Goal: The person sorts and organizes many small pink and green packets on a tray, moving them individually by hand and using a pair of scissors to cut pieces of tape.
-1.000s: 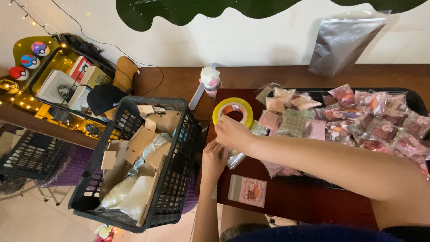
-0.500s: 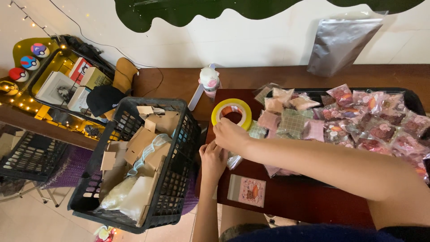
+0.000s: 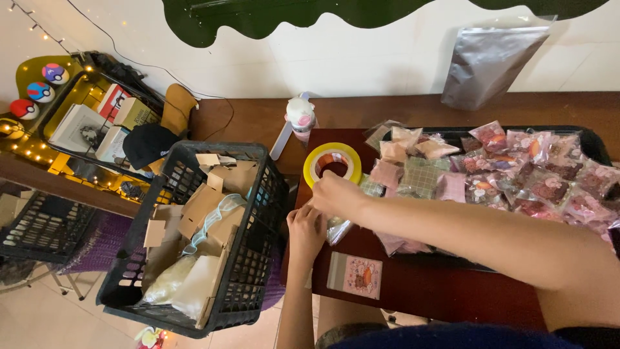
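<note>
Both hands (image 3: 323, 210) slightly lower now, beside yellow tape roll (image 3: 332, 163).

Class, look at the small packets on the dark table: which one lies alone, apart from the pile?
The flat pink packet nearest the table's front edge, below the left hand; the others crowd together on the black tray.

The tape roll (image 3: 333, 163) was yellow, the crate (image 3: 248, 258) black, the table (image 3: 258, 119) brown, the packets (image 3: 516, 174) pink.
</note>
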